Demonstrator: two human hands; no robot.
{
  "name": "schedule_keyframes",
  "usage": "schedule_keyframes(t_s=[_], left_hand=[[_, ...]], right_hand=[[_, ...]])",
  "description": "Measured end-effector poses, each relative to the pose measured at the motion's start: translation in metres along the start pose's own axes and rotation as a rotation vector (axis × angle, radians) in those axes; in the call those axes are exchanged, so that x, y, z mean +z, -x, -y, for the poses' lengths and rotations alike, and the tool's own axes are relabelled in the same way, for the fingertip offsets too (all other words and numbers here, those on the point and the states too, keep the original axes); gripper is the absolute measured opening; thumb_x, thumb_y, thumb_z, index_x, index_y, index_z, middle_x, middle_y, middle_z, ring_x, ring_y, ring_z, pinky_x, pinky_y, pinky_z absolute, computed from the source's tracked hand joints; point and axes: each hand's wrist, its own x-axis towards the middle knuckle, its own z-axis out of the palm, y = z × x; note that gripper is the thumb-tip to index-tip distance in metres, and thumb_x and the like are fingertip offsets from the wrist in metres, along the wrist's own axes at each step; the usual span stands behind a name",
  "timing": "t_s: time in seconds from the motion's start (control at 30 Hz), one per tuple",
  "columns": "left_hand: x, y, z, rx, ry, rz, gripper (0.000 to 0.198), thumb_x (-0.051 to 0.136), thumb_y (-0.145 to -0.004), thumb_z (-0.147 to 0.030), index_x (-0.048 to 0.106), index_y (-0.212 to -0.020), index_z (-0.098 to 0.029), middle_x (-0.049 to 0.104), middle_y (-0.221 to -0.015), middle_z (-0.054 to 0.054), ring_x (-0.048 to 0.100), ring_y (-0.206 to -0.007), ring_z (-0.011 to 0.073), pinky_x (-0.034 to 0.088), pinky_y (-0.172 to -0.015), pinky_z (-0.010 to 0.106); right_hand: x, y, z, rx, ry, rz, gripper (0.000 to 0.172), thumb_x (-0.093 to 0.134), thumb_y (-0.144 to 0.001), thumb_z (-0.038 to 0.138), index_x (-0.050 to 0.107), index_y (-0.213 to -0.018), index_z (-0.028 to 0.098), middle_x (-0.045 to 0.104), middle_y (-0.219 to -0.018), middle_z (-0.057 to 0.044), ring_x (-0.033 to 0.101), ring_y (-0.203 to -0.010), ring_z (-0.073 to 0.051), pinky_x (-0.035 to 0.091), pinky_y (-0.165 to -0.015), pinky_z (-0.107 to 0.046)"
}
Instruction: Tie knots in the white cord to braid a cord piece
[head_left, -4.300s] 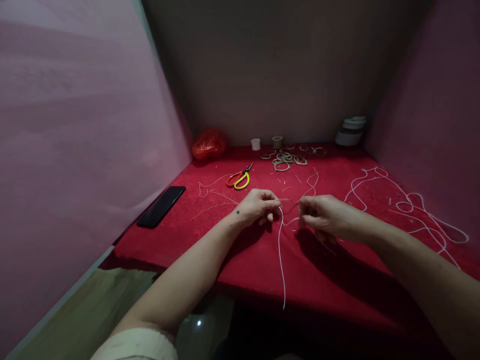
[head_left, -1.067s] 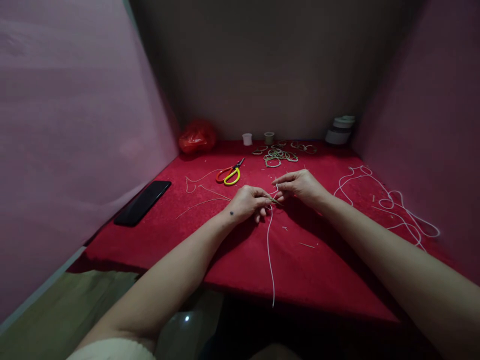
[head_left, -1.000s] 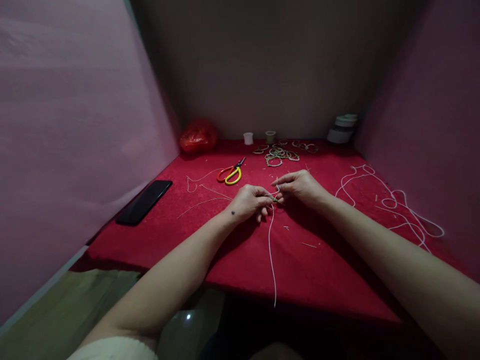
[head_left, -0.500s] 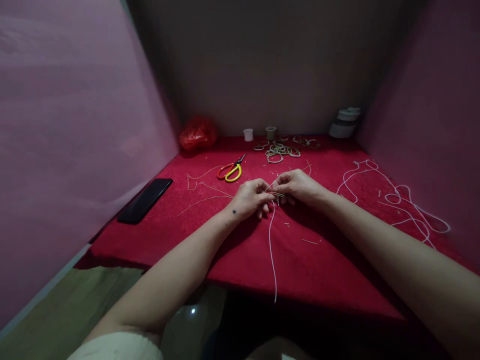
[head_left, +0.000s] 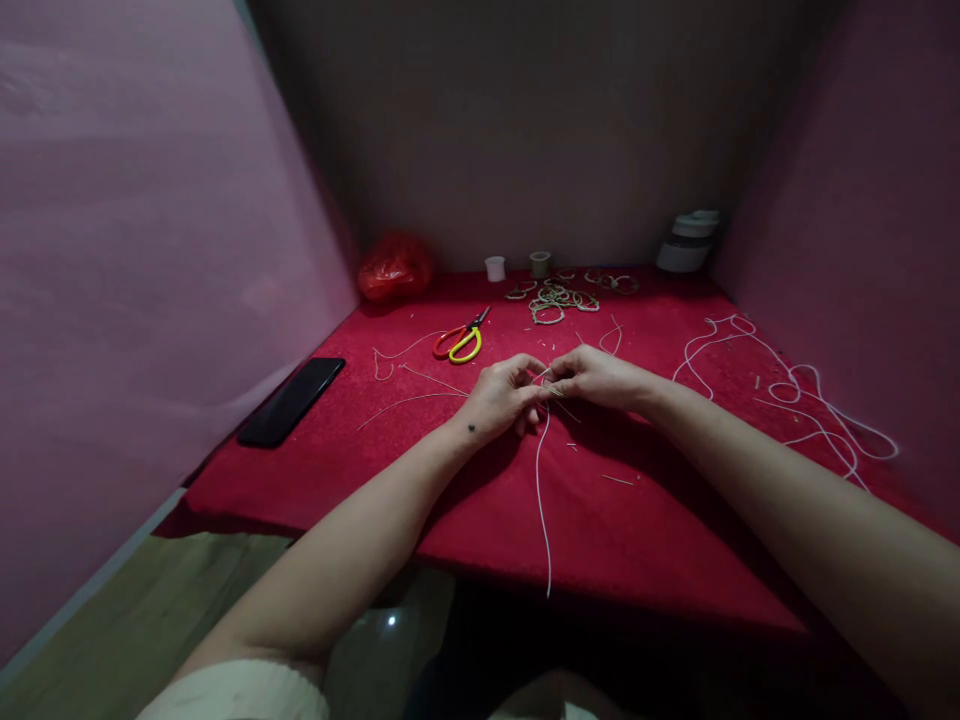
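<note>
Near the middle of the red cloth, my left hand pinches several thin cords between thumb and fingers. My right hand meets it fingertip to fingertip, also closed on the cords. A white cord hangs down from between the hands toward the table's front edge. Thin pale strands trail out to the left from under my left hand. Where the cords cross between my fingers is too small to make out. Beyond my left hand lie scissors with one red and one yellow handle.
A red cloth covers the table. A phone lies left, and a red plastic bag sits at the back. Two spools stand near knotted cord loops. A long white cord and a lidded container are right.
My right hand's fingers have shifted slightly and bent in closer to my left fingertips. The cord ends between the hands lie differently. My left hand stays nearly in place.
</note>
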Motion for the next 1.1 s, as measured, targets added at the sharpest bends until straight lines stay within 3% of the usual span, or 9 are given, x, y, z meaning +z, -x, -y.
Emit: schedule_keyframes(t_s=[0.2,0.53,0.6,0.77,0.8,0.93,1.1], left_hand=[[0.0,-0.001,-0.001,-0.042,-0.078,-0.022,0.003,0.055,-0.077,-0.016,0.053,-0.076,-0.014,0.055,-0.047,-0.004,0.048,-0.032,0.0063,0.033,-0.033,0.016],[0.001,-0.003,0.002,-0.073,-0.071,0.02,0.006,0.053,-0.078,-0.013,0.051,-0.072,-0.014,0.055,-0.046,-0.004,0.048,-0.031,0.0073,0.032,-0.031,0.016],[0.002,-0.003,0.001,-0.083,-0.061,0.021,0.008,0.053,-0.079,-0.013,0.051,-0.071,-0.014,0.055,-0.046,-0.005,0.048,-0.03,0.0067,0.032,-0.031,0.016],[0.002,-0.003,0.002,-0.094,-0.076,0.006,0.008,0.053,-0.079,-0.013,0.051,-0.071,-0.014,0.054,-0.045,-0.006,0.045,-0.029,0.0046,0.031,-0.032,0.015],[0.002,-0.003,0.003,-0.091,-0.079,0.002,0.008,0.053,-0.079,-0.013,0.051,-0.072,-0.014,0.054,-0.045,-0.006,0.045,-0.029,0.0047,0.031,-0.032,0.015],[0.003,-0.005,0.007,-0.077,-0.087,-0.002,0.006,0.054,-0.078,-0.014,0.052,-0.073,-0.014,0.054,-0.045,-0.005,0.047,-0.03,0.0064,0.032,-0.032,0.016],[0.003,-0.005,0.007,-0.086,-0.078,0.001,0.007,0.055,-0.078,-0.016,0.051,-0.073,-0.014,0.055,-0.045,-0.005,0.047,-0.03,0.0065,0.032,-0.032,0.016]], right_hand=[[0.001,0.0,0.0,0.046,0.06,-0.027,0.023,0.057,-0.075,0.035,0.062,-0.067,0.014,0.048,-0.056,0.002,0.035,-0.049,-0.008,0.027,-0.046,-0.023],[0.0,0.004,-0.001,-0.033,0.093,-0.073,0.014,0.051,-0.072,0.013,0.064,-0.069,0.014,0.058,-0.064,-0.001,0.047,-0.058,-0.01,0.037,-0.057,-0.023],[-0.002,0.005,-0.003,-0.051,0.098,-0.157,0.017,0.049,-0.071,0.009,0.066,-0.073,0.014,0.061,-0.071,-0.003,0.052,-0.064,-0.012,0.04,-0.062,-0.023],[-0.009,0.021,0.008,-0.067,0.321,-0.557,0.017,0.049,-0.071,0.01,0.065,-0.076,0.015,0.061,-0.08,-0.007,0.055,-0.072,-0.015,0.041,-0.065,-0.025],[-0.007,0.027,0.013,-0.076,0.357,-0.545,0.015,0.049,-0.072,0.013,0.064,-0.075,0.015,0.061,-0.077,-0.006,0.054,-0.069,-0.015,0.041,-0.063,-0.025],[0.013,0.046,0.027,0.012,0.632,-0.245,0.015,0.05,-0.074,0.023,0.064,-0.074,0.017,0.063,-0.069,-0.007,0.054,-0.06,-0.017,0.034,-0.053,-0.027],[0.034,0.043,0.024,0.1,0.879,-0.144,0.022,0.04,-0.078,0.016,0.061,-0.081,0.014,0.065,-0.082,-0.014,0.057,-0.064,-0.02,0.027,-0.049,-0.029]])
